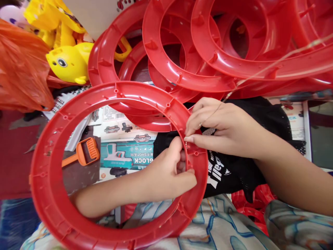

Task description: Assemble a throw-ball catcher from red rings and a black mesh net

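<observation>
A large red plastic ring [45,180] lies tilted across my lap, its ribbed side with small pegs facing up. My left hand [166,177] reaches through its opening and grips the right part of the band, thumb on the ribbed face and fingers at the inner edge. At that same stretch of band, my right hand [221,126] pinches a thin, light-coloured wire [252,73] between thumb and fingertips. From the upper right, the wire runs down over the right hand's fingers to the ring. Its end at the fingertips is too small to make out.
Several similar red rings [153,45] are heaped behind. At the left are an orange plastic bag [23,66], a yellow toy [70,62] and an orange toy rake [87,154]. Beneath lie a printed box [135,151] and black cloth [247,149]. Red plastic parts [253,208] sit lower right.
</observation>
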Available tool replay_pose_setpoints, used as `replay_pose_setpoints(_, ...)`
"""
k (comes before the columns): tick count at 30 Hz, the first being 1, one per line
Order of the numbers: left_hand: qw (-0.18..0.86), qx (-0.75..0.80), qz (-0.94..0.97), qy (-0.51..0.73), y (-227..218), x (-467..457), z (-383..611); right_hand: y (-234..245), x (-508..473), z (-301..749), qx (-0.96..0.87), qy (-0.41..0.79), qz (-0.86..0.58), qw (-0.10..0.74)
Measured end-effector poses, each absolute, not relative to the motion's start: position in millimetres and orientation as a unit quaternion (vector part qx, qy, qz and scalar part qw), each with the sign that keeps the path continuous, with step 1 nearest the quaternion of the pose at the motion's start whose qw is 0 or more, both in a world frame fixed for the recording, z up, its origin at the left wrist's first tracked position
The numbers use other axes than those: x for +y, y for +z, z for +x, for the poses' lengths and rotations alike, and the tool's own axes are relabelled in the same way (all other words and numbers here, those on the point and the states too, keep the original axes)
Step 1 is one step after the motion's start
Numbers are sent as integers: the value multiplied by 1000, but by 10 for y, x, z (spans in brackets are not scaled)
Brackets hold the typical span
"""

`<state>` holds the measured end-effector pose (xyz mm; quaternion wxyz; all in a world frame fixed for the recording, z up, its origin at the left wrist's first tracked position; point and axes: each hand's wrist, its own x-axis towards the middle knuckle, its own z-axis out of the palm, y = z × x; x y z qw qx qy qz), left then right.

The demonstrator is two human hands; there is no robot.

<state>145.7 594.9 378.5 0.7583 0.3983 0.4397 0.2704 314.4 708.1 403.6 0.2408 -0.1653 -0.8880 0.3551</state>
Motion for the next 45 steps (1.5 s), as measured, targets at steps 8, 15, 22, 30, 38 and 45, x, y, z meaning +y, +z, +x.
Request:
replay_pose_setpoints(8, 779, 418, 375, 279, 3759, 5935, 1472, 4061, 7107, 3159, -900, 343, -158, 216)
replay_pose_setpoints(15, 792, 405, 364, 278, 3775, 5941, 1484, 4096, 7106, 3182, -888, 387, -185, 164)
replay_pose_setpoints(22, 786, 418, 373, 262, 3771, 5959, 1440, 4096, 7097, 3161, -864, 436, -199, 155)
replay_pose_setpoints(30, 788, 415, 375, 258, 3784, 5972, 1434, 4087, 7109, 3133, -895, 385, -169, 151)
replay_pose_setpoints(38, 761, 431, 423, 236, 3756, 5953, 1417, 4060, 7185, 3161, -927, 336, -102, 133)
replay_pose_setpoints(45, 731, 465, 456, 206, 3791, 5975, 1392, 4090, 7204, 3129, -933, 325, -75, 132)
